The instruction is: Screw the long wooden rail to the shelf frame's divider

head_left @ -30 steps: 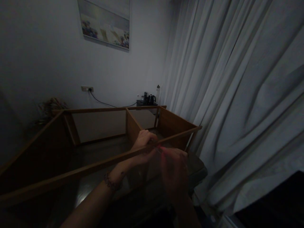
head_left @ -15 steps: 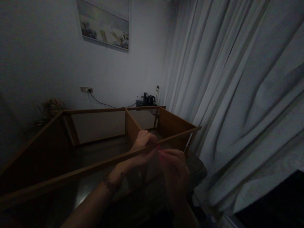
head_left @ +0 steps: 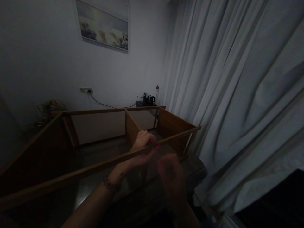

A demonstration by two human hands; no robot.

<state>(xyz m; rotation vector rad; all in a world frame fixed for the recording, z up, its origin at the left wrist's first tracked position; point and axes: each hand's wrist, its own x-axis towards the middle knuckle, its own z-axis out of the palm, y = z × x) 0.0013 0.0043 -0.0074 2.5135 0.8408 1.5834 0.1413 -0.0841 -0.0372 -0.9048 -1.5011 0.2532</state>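
Observation:
A wooden cabinet frame [head_left: 99, 167] with side panels and a middle divider [head_left: 133, 122] lies across the view. My left hand [head_left: 142, 139], with a bracelet [head_left: 111, 183] at the wrist, is wrapped round the front rail near the divider. Its fingers are behind and over the rail, and the thumb is below. Just to the right and lower, my right hand [head_left: 172, 172] is apart from the rail. Its fingers are curled together and smeared by motion; anything between them is too blurred to make out.
Long pale curtains [head_left: 213, 95] hang on the right. A black kettle [head_left: 150, 100] stands on a small dark surface behind the frame. A cable [head_left: 102, 103] runs from the wall socket [head_left: 86, 90]. Dried plants [head_left: 53, 106] are at the left, and a picture [head_left: 103, 27] hangs above.
My right hand has moved down and away from the rail and my left hand. My left hand stays on the rail, and the frame has not moved.

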